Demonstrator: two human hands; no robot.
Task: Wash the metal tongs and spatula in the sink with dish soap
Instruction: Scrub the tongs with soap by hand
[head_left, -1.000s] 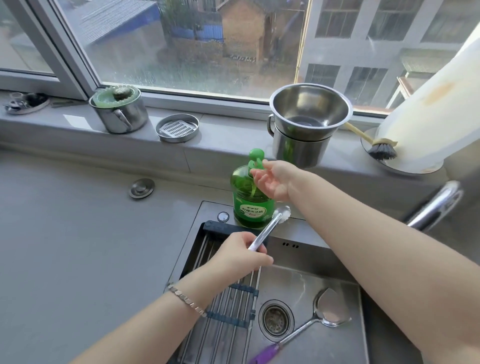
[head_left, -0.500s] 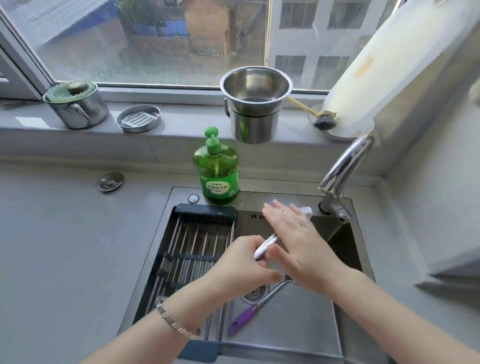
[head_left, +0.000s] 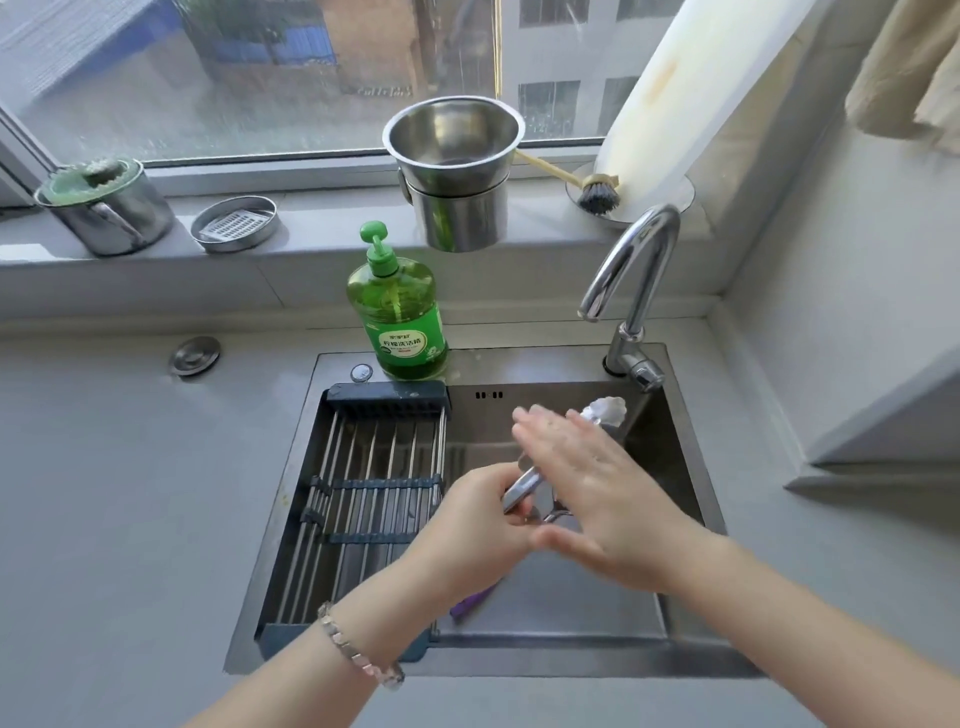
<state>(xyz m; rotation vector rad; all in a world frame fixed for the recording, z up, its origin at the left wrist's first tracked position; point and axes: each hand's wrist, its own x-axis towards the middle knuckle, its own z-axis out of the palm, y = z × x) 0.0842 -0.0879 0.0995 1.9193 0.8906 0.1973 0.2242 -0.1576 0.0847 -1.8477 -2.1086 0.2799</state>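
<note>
Over the sink (head_left: 571, 660) my right hand (head_left: 587, 488), back from the soap bottle (head_left: 397, 312), spreads flat-fingered along the tongs (head_left: 522, 484) my left hand (head_left: 467, 530) grips, so I judge soaping starts.

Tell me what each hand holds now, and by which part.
The left hand grips the metal tongs at their near end, away from the scalloped tips. The right hand holds nothing; its straight fingers lie over the tongs.
</note>
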